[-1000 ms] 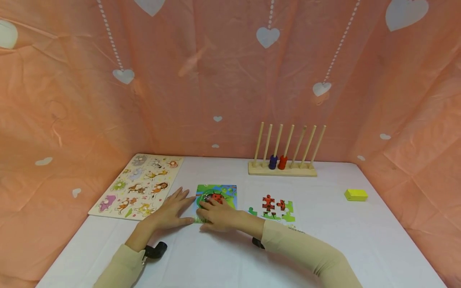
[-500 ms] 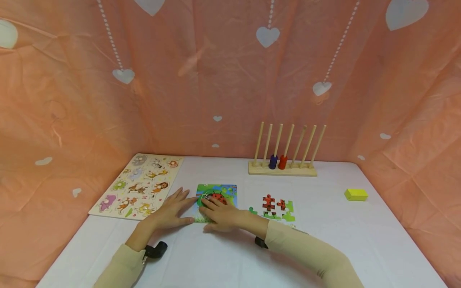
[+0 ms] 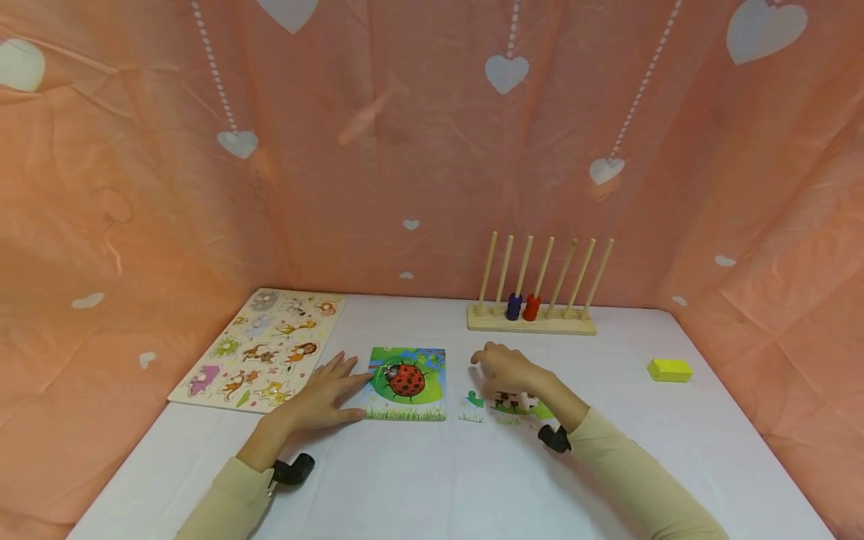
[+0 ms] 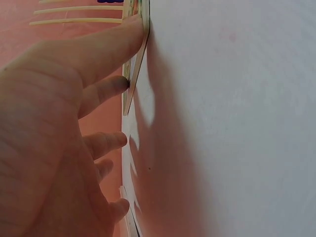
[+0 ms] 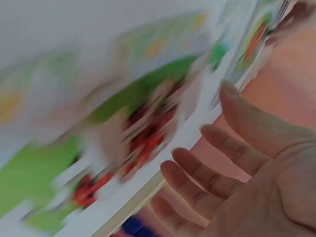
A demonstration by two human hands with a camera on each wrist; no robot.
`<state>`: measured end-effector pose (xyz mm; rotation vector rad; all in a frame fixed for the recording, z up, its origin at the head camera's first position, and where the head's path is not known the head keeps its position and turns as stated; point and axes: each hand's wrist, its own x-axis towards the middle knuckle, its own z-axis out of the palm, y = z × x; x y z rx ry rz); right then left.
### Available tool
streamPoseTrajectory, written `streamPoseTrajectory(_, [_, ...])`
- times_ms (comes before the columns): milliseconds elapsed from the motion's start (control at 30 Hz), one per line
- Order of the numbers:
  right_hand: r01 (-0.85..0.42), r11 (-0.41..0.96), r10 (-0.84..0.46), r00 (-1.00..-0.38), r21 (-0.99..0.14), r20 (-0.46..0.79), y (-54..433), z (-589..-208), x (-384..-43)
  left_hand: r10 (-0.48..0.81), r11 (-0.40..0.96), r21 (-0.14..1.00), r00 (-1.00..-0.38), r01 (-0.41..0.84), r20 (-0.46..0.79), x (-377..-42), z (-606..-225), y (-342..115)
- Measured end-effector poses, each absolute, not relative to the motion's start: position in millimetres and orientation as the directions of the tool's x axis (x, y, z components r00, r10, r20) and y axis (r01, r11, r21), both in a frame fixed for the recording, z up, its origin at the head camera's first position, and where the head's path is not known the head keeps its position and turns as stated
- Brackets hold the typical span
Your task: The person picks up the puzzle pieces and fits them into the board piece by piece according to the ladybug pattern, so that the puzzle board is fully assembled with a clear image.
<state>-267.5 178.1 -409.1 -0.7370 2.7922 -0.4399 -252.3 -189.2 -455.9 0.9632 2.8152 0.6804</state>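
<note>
Nothing is grasped by either hand: the left hand (image 3: 325, 394) lies with its fingers straight and spread, thumb and index fingertip at the left edge of the ladybird puzzle (image 3: 407, 382), while the right hand (image 3: 506, 367) hangs over the loose puzzle pieces (image 3: 471, 409) with relaxed fingers; the puzzle lies flat near the middle of the white table (image 3: 391, 480), between the two hands; in the head view its whole face shows, nearly square, so no long axis stands out in the board itself, but the printed ladybird's body runs roughly left to right, its head pointing left and slightly away from the person, with the grass strip along the near edge; the left wrist view shows instead the board's thin side, with the thumb at its rim, a contact the head view tells less clearly; the right wrist view shows, though blurred, red and green pieces that the right hand and forearm partly cover in the head view, and the puzzle beyond them; the animal board (image 3: 259, 352) lies near the left hand, its long axis running away from the person and slightly rightward.
</note>
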Motion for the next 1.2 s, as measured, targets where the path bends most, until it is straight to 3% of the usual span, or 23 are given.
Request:
streamPoseTrajectory(233, [-0.433, 0.826, -0.504, -0.853, -0.360, -0.131, 210.6, -412.3, -265.2, 0.606, 0.702, 0.434, -0.793, 0.565, 0.052, -252.7, -456.4, -189.7])
streamPoseTrajectory(533, [-0.443, 0.820, -0.503, -0.860, -0.363, -0.085, 215.1, -418.9, -261.6, 0.598, 0.701, 0.446, -0.800, 0.556, 0.057, -251.8, -455.9, -189.9])
streamPoseTrajectory(867, [-0.382, 0.809, -0.465, -0.881, -0.447, -0.088, 217.1, -421.1, -265.3, 0.595, 0.701, 0.449, -0.801, 0.554, 0.058, -251.8, -457.7, -189.7])
streamPoseTrajectory(1200, [-0.474, 0.770, -0.521, -0.853, -0.427, 0.007, 221.9, -423.2, -267.8, 0.598, 0.699, 0.446, -0.799, 0.559, 0.062, -252.5, -457.4, -188.8])
